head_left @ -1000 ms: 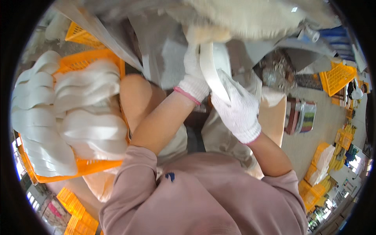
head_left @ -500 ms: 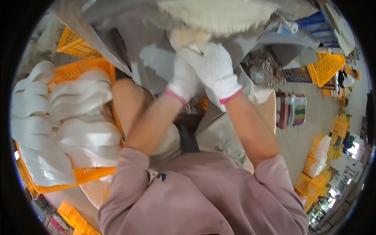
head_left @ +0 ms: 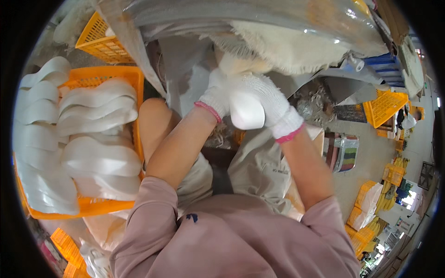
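Note:
Both my hands wear white knit gloves with pink cuffs, and they come together in front of me. Between them is a smooth white curved sole-shaped piece (head_left: 248, 112), its rounded end sticking out toward me. My left hand (head_left: 218, 92) is closed on its left side, and my right hand (head_left: 271, 95) wraps over its top and right side. The far end of the piece is hidden by the gloves, against or close to a cream rounded pad like a buffing wheel (head_left: 232, 65). I cannot tell whether they touch. Above hangs a frayed cream cloth (head_left: 287, 48).
To my left, an orange crate (head_left: 140, 99) holds several stacked white curved pieces (head_left: 99, 155). A grey plastic-covered hood (head_left: 194, 21) spans the far side. Scraps (head_left: 310, 102) lie right of it. A striped stool (head_left: 345, 153) and yellow crates (head_left: 384, 107) stand further right.
My hands have turned and shifted slightly nearer and right, with the wrists wider apart. The white piece's rounded end now shows between them. The view has also tilted a little.

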Demonstrator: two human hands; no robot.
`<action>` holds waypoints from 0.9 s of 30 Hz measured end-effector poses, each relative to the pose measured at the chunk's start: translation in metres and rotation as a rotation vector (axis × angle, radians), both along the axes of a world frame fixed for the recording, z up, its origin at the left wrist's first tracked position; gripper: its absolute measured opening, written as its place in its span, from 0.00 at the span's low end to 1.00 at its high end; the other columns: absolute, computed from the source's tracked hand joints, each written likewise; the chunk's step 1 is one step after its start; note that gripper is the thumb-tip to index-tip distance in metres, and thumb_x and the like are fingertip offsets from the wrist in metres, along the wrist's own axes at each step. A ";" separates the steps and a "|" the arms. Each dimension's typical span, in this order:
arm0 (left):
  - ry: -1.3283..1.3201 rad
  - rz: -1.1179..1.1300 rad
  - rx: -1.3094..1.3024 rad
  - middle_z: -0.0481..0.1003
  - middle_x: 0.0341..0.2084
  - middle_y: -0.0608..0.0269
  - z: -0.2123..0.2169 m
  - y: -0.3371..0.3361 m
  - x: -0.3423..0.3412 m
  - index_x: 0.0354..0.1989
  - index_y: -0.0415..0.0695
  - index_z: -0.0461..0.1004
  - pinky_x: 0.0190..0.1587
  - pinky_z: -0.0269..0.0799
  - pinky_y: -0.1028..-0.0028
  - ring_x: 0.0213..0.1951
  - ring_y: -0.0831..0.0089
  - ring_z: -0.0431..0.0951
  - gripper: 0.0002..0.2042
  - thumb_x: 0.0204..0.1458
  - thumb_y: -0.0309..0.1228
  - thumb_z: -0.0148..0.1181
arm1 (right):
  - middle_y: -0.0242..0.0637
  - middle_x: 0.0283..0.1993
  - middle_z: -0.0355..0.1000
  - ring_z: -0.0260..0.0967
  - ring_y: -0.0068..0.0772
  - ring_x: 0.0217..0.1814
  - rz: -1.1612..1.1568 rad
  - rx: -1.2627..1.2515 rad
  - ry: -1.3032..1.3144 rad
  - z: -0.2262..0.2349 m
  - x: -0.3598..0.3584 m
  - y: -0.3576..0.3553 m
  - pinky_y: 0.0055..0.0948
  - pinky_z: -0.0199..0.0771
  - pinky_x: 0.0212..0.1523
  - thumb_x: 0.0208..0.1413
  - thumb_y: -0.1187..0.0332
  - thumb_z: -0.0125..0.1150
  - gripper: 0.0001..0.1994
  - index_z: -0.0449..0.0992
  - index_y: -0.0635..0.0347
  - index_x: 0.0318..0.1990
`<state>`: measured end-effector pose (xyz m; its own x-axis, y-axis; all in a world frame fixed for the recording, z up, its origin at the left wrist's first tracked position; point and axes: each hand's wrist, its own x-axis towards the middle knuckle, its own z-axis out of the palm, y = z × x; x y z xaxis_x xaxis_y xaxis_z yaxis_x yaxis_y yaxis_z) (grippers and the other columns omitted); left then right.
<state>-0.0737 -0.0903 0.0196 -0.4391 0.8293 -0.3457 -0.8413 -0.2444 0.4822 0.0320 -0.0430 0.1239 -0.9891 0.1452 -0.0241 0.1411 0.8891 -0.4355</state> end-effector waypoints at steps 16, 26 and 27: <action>-0.227 -0.063 -0.172 0.82 0.49 0.51 0.000 -0.010 -0.018 0.53 0.45 0.77 0.57 0.80 0.60 0.52 0.58 0.82 0.21 0.71 0.41 0.38 | 0.46 0.43 0.83 0.82 0.51 0.45 -0.598 -0.133 0.371 -0.001 0.013 -0.041 0.43 0.82 0.48 0.50 0.56 0.78 0.22 0.83 0.57 0.50; 0.569 0.348 -0.102 0.81 0.49 0.55 -0.022 -0.012 0.013 0.58 0.43 0.75 0.57 0.77 0.60 0.51 0.56 0.82 0.19 0.69 0.44 0.51 | 0.49 0.42 0.84 0.84 0.52 0.45 -0.722 -0.124 0.437 -0.024 -0.014 -0.037 0.42 0.83 0.48 0.50 0.52 0.80 0.26 0.83 0.63 0.48; 0.292 0.285 0.034 0.81 0.49 0.55 -0.021 -0.014 0.016 0.58 0.43 0.75 0.57 0.78 0.60 0.51 0.56 0.82 0.20 0.70 0.44 0.49 | 0.50 0.43 0.84 0.84 0.50 0.46 -0.730 -0.187 0.402 -0.023 -0.012 -0.035 0.41 0.83 0.49 0.50 0.52 0.80 0.26 0.83 0.63 0.48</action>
